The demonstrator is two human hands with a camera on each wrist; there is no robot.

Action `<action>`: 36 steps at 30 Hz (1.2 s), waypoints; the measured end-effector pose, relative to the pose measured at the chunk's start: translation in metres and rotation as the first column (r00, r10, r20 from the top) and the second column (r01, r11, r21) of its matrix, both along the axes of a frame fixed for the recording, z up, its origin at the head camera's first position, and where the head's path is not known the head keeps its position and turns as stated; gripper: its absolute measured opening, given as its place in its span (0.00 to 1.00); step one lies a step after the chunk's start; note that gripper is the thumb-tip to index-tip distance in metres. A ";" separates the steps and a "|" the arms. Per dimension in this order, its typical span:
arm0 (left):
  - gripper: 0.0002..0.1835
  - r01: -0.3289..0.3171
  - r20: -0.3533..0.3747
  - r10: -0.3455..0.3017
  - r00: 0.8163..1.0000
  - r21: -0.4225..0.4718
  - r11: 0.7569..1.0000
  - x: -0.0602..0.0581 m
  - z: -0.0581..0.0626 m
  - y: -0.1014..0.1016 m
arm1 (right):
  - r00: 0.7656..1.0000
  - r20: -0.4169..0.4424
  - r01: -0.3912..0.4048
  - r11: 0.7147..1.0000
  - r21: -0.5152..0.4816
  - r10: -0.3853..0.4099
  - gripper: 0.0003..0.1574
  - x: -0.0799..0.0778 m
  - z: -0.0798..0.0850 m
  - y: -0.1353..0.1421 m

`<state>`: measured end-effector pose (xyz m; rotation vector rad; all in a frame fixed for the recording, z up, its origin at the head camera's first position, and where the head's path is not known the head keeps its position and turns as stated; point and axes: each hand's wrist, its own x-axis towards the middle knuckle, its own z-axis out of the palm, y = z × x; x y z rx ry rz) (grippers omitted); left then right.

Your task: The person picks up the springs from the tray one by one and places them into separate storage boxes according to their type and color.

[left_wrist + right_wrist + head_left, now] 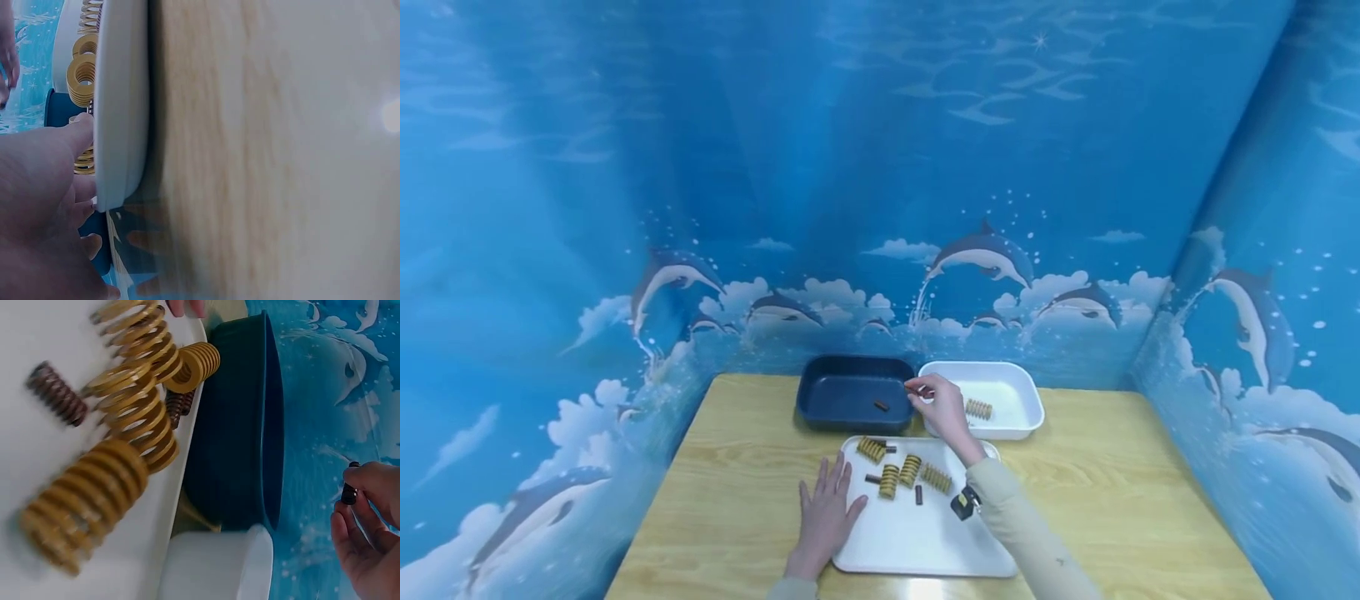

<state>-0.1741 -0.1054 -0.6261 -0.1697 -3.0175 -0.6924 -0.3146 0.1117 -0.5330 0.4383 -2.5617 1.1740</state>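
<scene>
Between thumb and fingertips my right hand (942, 408) pinches a small dark brown coil spring (350, 487), above where the two basins meet. My left hand (827, 512) lies with spread fingers at the left edge of the white tray (917, 542). On that tray are several yellow coil springs (910, 471) and a few small dark springs (918, 495). One dark spring (881, 406) lies inside the dark blue basin (853, 425). A yellow spring (978, 409) lies in the white basin (1018, 404), partly behind the right hand.
Both basins stand side by side behind the tray on a wooden table (722, 483). A blue curtain (820, 208) printed with dolphins surrounds the table at the back and sides. A small black device (964, 504) sits at the right wrist.
</scene>
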 end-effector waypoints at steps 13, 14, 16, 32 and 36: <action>0.35 0.000 -0.027 0.000 1.000 -0.032 0.999 0.001 -0.003 0.001 | 0.996 0.070 -0.057 0.987 0.152 0.047 0.06 -0.055 -0.030 -0.051; 0.35 -0.001 -0.033 0.000 0.999 -0.033 0.999 0.001 -0.003 0.000 | 0.996 0.069 -0.061 0.984 0.168 0.050 0.06 -0.058 -0.033 -0.053; 0.35 -0.002 -0.037 0.001 0.999 -0.040 0.999 0.002 -0.003 0.000 | 0.997 0.057 -0.063 0.977 0.202 0.052 0.05 -0.061 -0.037 -0.056; 0.36 -0.024 0.030 0.025 0.999 -0.005 1.000 -0.001 0.000 0.003 | 0.995 0.013 -0.086 0.827 0.556 0.095 0.09 -0.075 -0.061 -0.067; 0.36 -0.033 0.056 0.033 0.998 -0.002 0.999 -0.001 0.001 0.002 | 0.993 0.015 -0.106 0.821 0.561 0.118 0.10 -0.076 -0.061 -0.067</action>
